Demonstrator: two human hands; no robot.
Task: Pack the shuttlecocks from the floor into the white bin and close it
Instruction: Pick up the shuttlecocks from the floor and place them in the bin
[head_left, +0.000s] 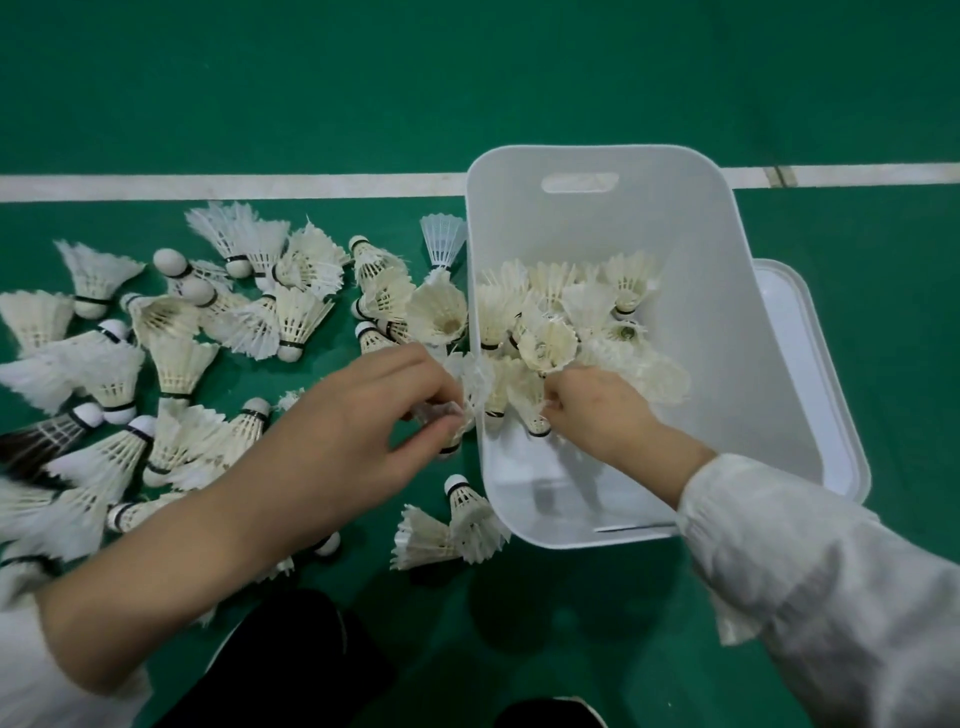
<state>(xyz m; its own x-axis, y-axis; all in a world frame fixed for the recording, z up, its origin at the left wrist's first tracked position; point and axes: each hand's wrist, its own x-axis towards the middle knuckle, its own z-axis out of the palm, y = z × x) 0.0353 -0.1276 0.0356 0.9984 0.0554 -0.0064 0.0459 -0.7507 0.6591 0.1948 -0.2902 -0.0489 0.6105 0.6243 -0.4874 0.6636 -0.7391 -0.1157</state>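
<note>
The white bin (727, 322) stands open on the green floor, with several shuttlecocks (582, 312) piled in its left half. Many more shuttlecocks (176, 358) lie scattered on the floor to its left. My left hand (363, 415) hovers just outside the bin's left wall, fingers pinching a shuttlecock (452, 421) at the rim. My right hand (597, 410) is inside the bin, fingers curled round a shuttlecock (530, 400) whose cork points down. The bin's lid (810, 364) lies partly under its right side.
A white court line (234, 186) runs across the floor behind the pile. Two shuttlecocks (452, 525) lie by the bin's near left corner. My dark-clothed knees (291, 660) are at the bottom edge. Bare green floor (467, 78) stretches beyond the line.
</note>
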